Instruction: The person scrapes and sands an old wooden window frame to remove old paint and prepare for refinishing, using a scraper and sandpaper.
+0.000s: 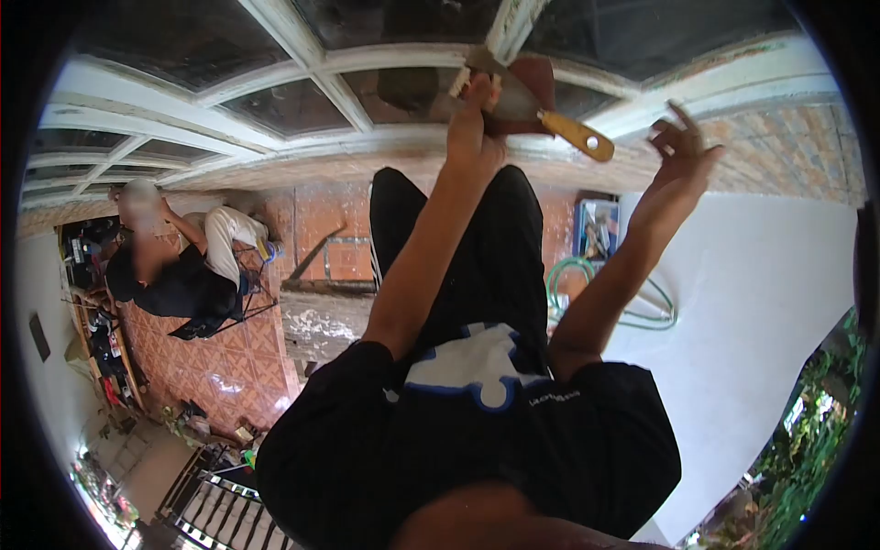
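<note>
My left hand (477,128) reaches up to the white window frame, its fingers closed around a small brush-like thing with pale edges (458,84), mostly hidden by the fingers. Just right of these fingers is a putty knife with a yellow wooden handle (576,136); its grey blade slants up and left, overlapping the fingertips in this view. Behind the blade shows a reddish-brown flat piece (541,81), against the lower panes. Off to the right, my right hand (680,156) is raised near the brick ledge, fingers spread with nothing in them.
The white-painted window frame (348,60) with dark panes spans the top, above a brick ledge (770,147). At left, another person (174,266) sits on a folding chair by the windows. A green hose (642,321) lies coiled below my right arm, near a blue-edged box (598,229).
</note>
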A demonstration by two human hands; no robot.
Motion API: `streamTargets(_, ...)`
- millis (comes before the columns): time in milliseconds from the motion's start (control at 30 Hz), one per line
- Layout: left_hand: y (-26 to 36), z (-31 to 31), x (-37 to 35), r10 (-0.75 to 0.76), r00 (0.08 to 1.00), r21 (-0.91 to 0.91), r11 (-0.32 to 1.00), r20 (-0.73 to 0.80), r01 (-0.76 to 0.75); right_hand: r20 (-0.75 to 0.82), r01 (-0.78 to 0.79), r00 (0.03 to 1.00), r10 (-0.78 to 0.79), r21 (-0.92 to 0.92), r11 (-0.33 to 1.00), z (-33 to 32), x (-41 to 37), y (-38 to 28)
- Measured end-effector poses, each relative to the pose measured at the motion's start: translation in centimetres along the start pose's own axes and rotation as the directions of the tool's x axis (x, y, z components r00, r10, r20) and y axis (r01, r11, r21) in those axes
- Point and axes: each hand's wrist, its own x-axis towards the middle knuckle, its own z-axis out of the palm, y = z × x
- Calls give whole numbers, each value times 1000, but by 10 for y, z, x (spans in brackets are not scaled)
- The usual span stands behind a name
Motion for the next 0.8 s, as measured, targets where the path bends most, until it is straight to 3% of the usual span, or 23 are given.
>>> streamTargets(33,1,8,-3,-11,999,-4,1000,-53,11,-81,50,995,-52,-33,998,7,1,-11)
streamTargets(100,2,17,-4,-18,993,-11,1000,-119,17,-76,166,981,-177,-126,978,34,3,19)
streamTargets(167,5,21,-5,-7,989,-13,1000,-150,5,-105,157,979,-172,-143,977,22,-1,25)
streamTargets(200,7,16,-6,-33,998,-29,999,46,34,-114,164,977,-181,-142,976,20,2,26)
streamTargets(367,3,13,-2,-36,997,-93,995,-63,30,-120,161,972,-203,-293,942,31,13,25)
streamTargets(433,-1,16,-1,-22,997,-97,995,-71,15,199,5,979,35,-197,980,56,-2,10)
streamTargets(500,-2,11,2,-36,999,-97,995,-35,33,64,53,997,-42,-195,979,37,12,6)
streamTargets(533,-2,6,-1,-40,999,-95,995,-24,37,15,15,1000,-13,-102,995,25,12,-3)
streamTargets(633,-7,12,-2,5,1000,-85,996,-27,-7,-62,23,997,-35,-178,984,39,17,14)
streamTargets(700,-9,12,-2,-10,998,-93,996,-64,4,174,-72,981,83,-72,995,60,5,11)
streamTargets(733,-7,15,-4,-21,998,-96,995,-58,15,73,1,997,12,-179,984,60,9,1)
streamTargets(767,-4,16,-5,-32,998,-96,995,-59,26,48,-99,994,103,-80,992,49,19,4)
streamTargets(800,-3,14,-5,-53,996,-99,994,-68,46,-1,-68,998,68,-23,997,41,18,-4)
